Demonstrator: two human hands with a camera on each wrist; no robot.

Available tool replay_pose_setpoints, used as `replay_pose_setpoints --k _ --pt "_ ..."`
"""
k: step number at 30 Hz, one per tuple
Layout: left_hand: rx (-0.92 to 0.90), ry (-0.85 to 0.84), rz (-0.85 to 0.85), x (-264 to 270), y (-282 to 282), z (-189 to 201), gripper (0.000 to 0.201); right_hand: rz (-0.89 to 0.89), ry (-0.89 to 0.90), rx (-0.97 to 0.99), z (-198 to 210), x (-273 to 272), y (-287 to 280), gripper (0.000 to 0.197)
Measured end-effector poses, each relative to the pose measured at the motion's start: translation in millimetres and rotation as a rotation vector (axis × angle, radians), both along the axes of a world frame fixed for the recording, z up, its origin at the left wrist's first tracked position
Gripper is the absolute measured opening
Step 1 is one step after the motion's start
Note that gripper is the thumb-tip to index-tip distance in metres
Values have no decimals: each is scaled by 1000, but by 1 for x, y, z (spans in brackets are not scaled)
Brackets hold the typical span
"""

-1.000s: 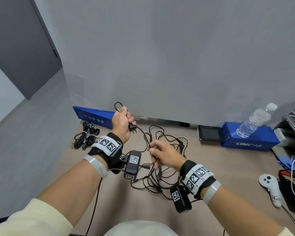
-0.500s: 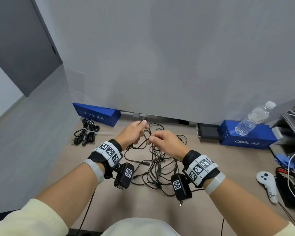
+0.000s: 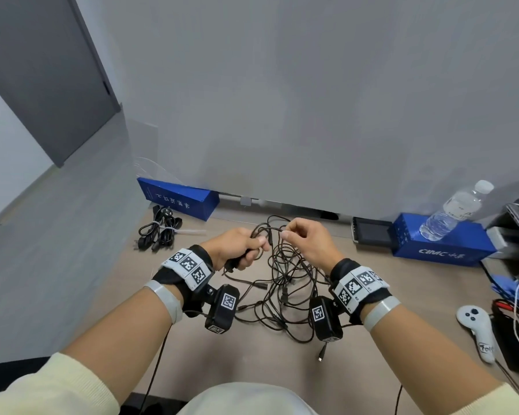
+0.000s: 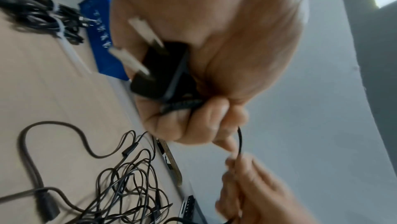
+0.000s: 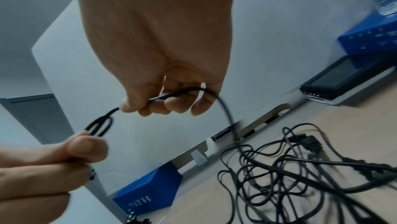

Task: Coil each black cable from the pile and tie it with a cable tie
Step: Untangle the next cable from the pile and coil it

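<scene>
A tangled pile of black cables (image 3: 285, 290) lies on the wooden table (image 3: 252, 354) under both hands. My left hand (image 3: 243, 248) grips the black two-pin plug (image 4: 159, 71) of one cable, with a few loops of that cable (image 5: 101, 124) held in its fingers. My right hand (image 3: 304, 242) pinches the same thin black cable (image 5: 178, 94) a short way from the left hand, and the cable runs down from there into the pile (image 5: 290, 173). Both hands hover just above the table near the back wall.
Coiled and tied black cables (image 3: 158, 232) and a loose white cable tie (image 3: 191, 232) lie at the back left by a blue box (image 3: 177, 197). At the right are a small screen (image 3: 370, 235), a second blue box (image 3: 441, 245) with a water bottle (image 3: 453, 211), and a white controller (image 3: 477, 330).
My left hand has come down from its raised position towards the table. Both hands have drawn close together, with the right hand now pinching the cable right beside the left.
</scene>
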State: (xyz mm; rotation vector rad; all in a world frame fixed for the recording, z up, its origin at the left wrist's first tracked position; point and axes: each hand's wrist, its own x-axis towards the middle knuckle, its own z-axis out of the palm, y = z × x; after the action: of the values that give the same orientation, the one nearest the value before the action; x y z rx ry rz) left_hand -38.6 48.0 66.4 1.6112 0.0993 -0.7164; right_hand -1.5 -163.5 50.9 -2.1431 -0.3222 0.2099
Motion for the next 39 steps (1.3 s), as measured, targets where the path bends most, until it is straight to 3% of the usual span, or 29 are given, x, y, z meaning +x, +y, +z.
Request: replay_pose_setpoints --k 3,7,14,19,25,27,30,33,36,39 --pt "-98 20 116 0 10 -1 27 -67 3 -75 -8 1 -15 19" --pt "-84 -56 201 -6 -7 2 27 -39 15 -179 -1 -9 -1 25" --pt "-112 -173 397 0 -35 7 30 108 172 -44 20 -22 23 34" --pt "-116 -280 611 11 -35 21 30 164 244 73 11 -26 19 22" --pt "-577 -119 873 21 -20 29 32 288 366 16 -10 -37 8 23" --pt "-588 -96 1010 26 -20 24 31 321 367 -12 -11 -39 11 26" --pt "-466 -118 1132 28 -23 15 27 385 357 -111 -8 -39 18 29" --pt "-268 -157 1039 24 -24 8 18 491 318 -226 -2 -39 20 27" --pt "-215 -112 774 20 -21 11 9 551 277 -304 -2 -37 20 20" --pt "70 -153 519 23 -15 9 10 531 242 -273 1 -35 19 11"
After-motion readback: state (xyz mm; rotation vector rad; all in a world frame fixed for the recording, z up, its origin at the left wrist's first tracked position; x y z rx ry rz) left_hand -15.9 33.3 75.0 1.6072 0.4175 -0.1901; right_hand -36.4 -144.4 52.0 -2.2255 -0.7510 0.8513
